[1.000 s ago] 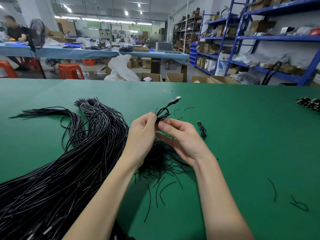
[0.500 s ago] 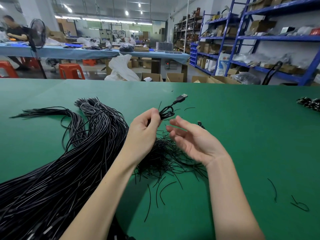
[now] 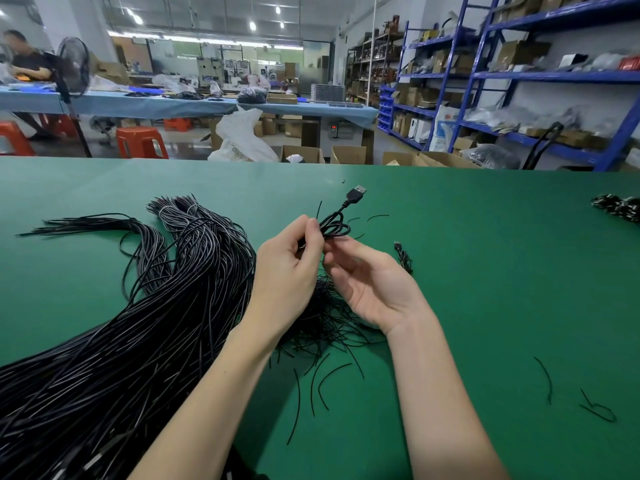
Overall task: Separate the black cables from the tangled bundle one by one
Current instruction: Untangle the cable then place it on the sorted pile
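A big bundle of long black cables point(image 3: 145, 327) sprawls over the left of the green table point(image 3: 485, 289). My left hand point(image 3: 287, 271) pinches a small coiled black cable point(image 3: 334, 227) above the table, its USB plug point(image 3: 356, 194) pointing up and away. My right hand point(image 3: 370, 282) is palm-up just right of it, fingers relaxed, fingertips touching the coil's underside. Beneath both hands lies a heap of thin black tie wires point(image 3: 329, 323).
Loose tie wires point(image 3: 543, 379) lie scattered at the right front. A small tied cable point(image 3: 403, 256) lies right of my hands, and a dark pile point(image 3: 620, 207) sits at the far right edge. Beyond the table are cardboard boxes, blue shelving and another workbench.
My right hand let go of the coil, opened and drew back, then came up under it again. My left hand lifted the coil slightly, raising the plug.
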Demonstrator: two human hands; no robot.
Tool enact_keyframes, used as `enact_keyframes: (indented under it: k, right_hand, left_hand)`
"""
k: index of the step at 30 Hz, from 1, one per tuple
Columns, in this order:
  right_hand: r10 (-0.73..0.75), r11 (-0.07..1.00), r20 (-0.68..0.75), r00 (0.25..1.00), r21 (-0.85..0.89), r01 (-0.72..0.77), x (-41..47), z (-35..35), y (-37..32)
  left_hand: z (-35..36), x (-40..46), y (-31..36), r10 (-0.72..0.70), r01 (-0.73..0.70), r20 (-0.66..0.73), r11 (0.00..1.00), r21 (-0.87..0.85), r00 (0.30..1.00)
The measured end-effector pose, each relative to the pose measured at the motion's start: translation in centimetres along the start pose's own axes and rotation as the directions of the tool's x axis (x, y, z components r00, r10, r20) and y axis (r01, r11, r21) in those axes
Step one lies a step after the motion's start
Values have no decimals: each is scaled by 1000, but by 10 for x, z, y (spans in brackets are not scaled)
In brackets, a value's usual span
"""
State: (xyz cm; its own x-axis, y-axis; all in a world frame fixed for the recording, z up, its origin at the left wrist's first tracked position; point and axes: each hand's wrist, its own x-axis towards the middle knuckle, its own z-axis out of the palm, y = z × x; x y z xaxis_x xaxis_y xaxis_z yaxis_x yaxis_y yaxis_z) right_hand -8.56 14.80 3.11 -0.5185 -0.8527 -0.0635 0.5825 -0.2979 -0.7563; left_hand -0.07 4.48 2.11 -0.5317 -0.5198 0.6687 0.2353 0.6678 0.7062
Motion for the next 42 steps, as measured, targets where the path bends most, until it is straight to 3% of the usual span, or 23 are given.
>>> enact_keyframes:
  k: [3, 10, 13, 17, 21, 25, 33, 42]
  right_hand:
    - [95, 991, -8, 995, 95, -94, 0, 0, -1]
    - [174, 984, 18, 985, 38, -175, 1, -20, -6]
    - [184, 981, 22, 983, -61, -182, 2, -32, -7]
    - [196, 974, 6, 981, -114, -194, -1, -53, -5]
    - [143, 926, 99, 985, -364, -98, -5, -62, -6]
    - [182, 798, 237, 954, -603, -2, -10, -60, -19]
    - [179, 592, 226, 958, -802, 79, -14, -55, -36]
    - [-141, 598, 10, 990, -796, 94, -6, -35, -35]
  left_hand:
    - [-2, 0, -2, 17, -15, 46, 999, -35, 999]
    - [-18, 3, 0, 68, -57, 346, 998, -41, 936]
    - [-31, 8, 4, 63, -93, 533, 995, 30, 844]
    - [-40, 12, 16, -9, -136, 750, 982, 132, 662]
    - [-41, 14, 28, -78, -143, 851, 974, 177, 519]
    - [-43, 14, 34, -126, -160, 883, 962, 219, 452]
    - [-38, 14, 33, -158, -277, 856, 904, 326, 492]
    - [-26, 12, 18, -17, -394, 632, 769, 504, 775]
